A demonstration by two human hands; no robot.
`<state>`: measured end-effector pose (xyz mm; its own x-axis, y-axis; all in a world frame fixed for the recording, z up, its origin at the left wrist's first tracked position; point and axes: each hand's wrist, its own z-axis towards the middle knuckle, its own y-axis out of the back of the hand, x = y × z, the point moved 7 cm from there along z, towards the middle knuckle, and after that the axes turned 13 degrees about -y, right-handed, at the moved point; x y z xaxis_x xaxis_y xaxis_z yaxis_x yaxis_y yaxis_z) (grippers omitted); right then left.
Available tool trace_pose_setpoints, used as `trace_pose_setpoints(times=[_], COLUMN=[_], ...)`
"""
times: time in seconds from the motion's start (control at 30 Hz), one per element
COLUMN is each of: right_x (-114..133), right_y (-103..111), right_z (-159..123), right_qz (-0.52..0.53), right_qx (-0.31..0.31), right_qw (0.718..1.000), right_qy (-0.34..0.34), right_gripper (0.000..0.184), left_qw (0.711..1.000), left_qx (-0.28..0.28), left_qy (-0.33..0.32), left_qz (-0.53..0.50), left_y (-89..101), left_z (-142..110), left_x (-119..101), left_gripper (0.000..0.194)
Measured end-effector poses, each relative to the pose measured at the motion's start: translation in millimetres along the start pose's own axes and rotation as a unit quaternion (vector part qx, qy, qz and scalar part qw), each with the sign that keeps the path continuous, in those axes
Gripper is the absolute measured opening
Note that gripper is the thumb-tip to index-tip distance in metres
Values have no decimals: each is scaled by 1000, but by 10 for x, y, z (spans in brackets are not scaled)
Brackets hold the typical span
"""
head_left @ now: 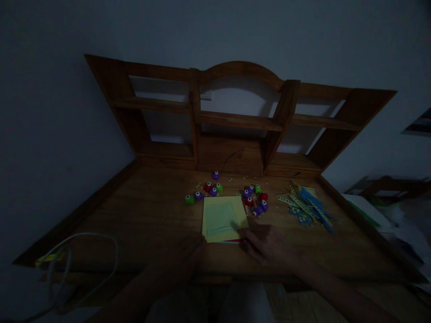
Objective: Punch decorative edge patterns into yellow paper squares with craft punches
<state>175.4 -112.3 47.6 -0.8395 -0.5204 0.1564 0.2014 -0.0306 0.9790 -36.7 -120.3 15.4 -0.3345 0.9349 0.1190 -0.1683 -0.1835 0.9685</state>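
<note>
A yellow sheet of paper [240, 207] lies on the desk in front of me, with a red edge and a white edge showing from under it. On it is a paler greenish square [220, 217] with a dotted-looking border and a strip along its lower side. My left hand [190, 251] rests by the sheet's lower left corner, its fingers dim in the shadow. At the lower right corner is my right hand [267, 242], its fingers curled in and touching the sheet's edge. Whatever its fingertips hold is too dark to make out.
Several purple, green and red eye-topped punches [258, 209] stand behind the sheet among small pale paper bits. To the right lies a pile of yellow and blue punched strips [308, 206]. A wooden shelf [232, 121] closes the desk's back; a white cable [116, 246] loops at left.
</note>
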Motion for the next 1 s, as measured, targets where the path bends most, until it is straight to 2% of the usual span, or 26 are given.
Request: trace_pose_setpoints(times=[0.1, 0.2, 0.33, 0.6, 0.73, 1.0], right_x=[-21, -35, -38, -37, -30, -30], right_y=[-18, -61, -87, -62, -51, -51], right_z=[6, 14, 18, 34, 24, 10], right_qz=[-8, -13, -10, -11, -2, -8], right_qx=[-10, 1, 3, -15, -22, -24], right_qw=[1000, 1000, 1000, 1000, 1000, 1000], right_qy=[-9, -10, 0, 5, 9, 7], right_gripper=[26, 24, 22, 22, 22, 34], left_qw=[1000, 998, 998, 998, 999, 999], left_qx=[-15, -25, -49, -45, -35, -50], left_qy=[-14, -45, -40, 2, -2, 20], left_qz=[-8, -22, -29, -41, -29, -5], left_y=[86, 77, -2, -1, -19, 22], left_z=[239, 493, 617, 473, 393, 128], left_x=[-63, -193, -256, -156, -157, -108], left_gripper=[38, 36, 39, 38, 36, 37])
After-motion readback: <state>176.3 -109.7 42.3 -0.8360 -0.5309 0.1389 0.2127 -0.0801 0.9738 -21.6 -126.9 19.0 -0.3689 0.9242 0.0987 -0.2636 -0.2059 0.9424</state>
